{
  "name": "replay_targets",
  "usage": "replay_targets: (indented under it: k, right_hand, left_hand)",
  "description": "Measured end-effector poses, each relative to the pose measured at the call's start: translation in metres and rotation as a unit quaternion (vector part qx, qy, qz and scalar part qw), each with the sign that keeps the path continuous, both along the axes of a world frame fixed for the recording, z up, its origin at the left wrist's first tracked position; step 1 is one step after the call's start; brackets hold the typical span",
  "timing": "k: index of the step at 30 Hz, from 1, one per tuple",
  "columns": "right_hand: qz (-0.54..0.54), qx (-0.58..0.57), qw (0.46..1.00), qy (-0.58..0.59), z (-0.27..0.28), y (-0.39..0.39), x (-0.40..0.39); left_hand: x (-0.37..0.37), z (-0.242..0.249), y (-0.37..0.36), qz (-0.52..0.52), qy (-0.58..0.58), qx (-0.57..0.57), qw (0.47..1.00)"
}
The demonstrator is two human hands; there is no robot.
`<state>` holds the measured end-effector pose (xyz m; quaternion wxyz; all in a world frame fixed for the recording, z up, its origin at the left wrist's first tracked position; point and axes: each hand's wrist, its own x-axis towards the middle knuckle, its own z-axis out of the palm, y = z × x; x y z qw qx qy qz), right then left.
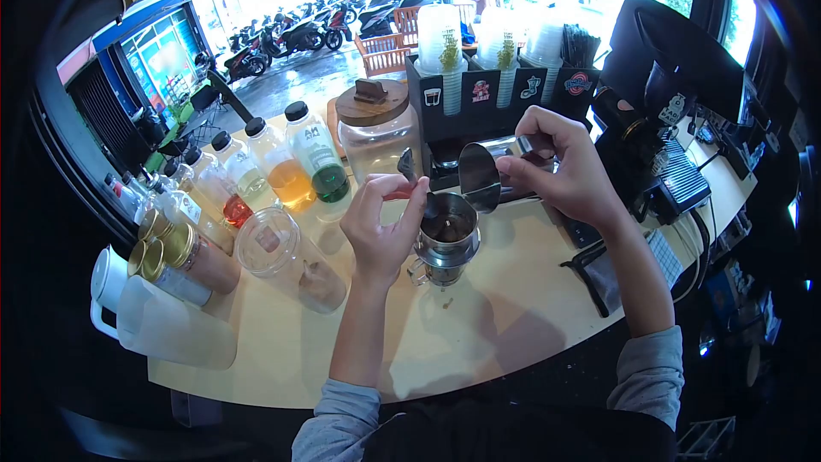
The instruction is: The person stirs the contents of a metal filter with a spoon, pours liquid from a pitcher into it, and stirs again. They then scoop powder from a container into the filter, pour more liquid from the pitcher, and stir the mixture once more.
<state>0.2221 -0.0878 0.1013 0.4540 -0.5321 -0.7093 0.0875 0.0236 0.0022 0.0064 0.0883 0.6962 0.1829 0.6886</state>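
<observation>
My right hand (560,167) is closed around a shiny metal cup (481,178), tipped on its side with its mouth facing left. Below it, a metal drip coffee filter (446,239) stands upright on a small glass cup (443,274) with a handle. Dark contents show inside the filter. My left hand (383,227), left of the filter, pinches a small spoon (406,164), its dark end pointing up. The fingertips overlap the filter's rim in this view.
Left of my left arm lies a clear plastic jar (295,261). Bottles of coloured syrup (328,178) and a wood-lidded glass jar (376,133) line the back. A black cup holder (505,90) is behind the filter; a dark cloth (594,274) lies right.
</observation>
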Motion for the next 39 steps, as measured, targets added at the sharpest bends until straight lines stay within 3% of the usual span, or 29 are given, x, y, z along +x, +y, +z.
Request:
replay_targets:
  k: [18,30,39]
  right_hand:
    - [0.019,0.017,0.999,-0.044,0.005,-0.003,-0.014]
    - [0.006,-0.005,1.0,0.017,-0.006,-0.009,0.001]
    - [0.014,0.035,0.998,-0.042,-0.003,0.0,-0.007]
  left_hand:
    - [-0.002,0.002,-0.004,-0.042,-0.024,0.001,0.999]
    - [-0.003,-0.002,0.0,-0.042,-0.012,-0.016,0.999]
    - [-0.005,-0.001,0.005,-0.04,-0.018,-0.01,0.999]
